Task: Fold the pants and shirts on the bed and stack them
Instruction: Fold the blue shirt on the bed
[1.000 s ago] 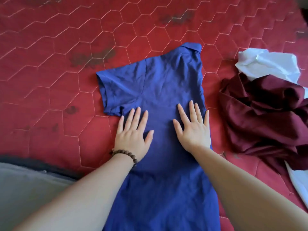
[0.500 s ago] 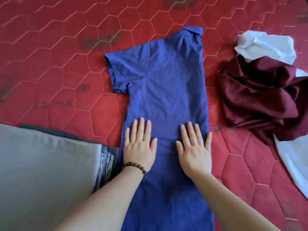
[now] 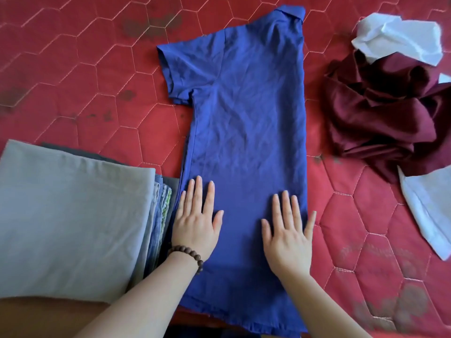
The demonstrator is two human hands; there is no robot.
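Red quilted bedding (image 3: 97, 76) stitched in pale hexagons fills our view, with several dark smudges across it. At its middle lies our landmark, a royal-blue short-sleeved collared shirt (image 3: 246, 113), folded lengthwise in half so that only one sleeve juts out on its left edge, the collar at the far end and the hem nearest us. We press both palms flat on the lower part of this shirt. Our left hand (image 3: 196, 222) rests near the shirt's left edge, fingers straight and close together, grasping nothing; a bracelet of brown wooden beads (image 3: 189, 256) circles that wrist. Our right hand (image 3: 288, 236) rests near the shirt's right edge, fingers straight and slightly spread, the little finger reaching just past the fabric onto the bedding, likewise grasping nothing.

Just to the left of the shirt, touching its lower edge, sits a stack of folded clothes (image 3: 70, 223): a smooth grey piece lies on top, and beneath it we see the edges of denim-blue, green-patterned and dark layers. To the right of the shirt, set apart from it, lies a crumpled maroon garment (image 3: 380, 118), unfolded. White crumpled cloth (image 3: 400, 37) shows at the far side of that maroon heap, and more white fabric lies at its near side.
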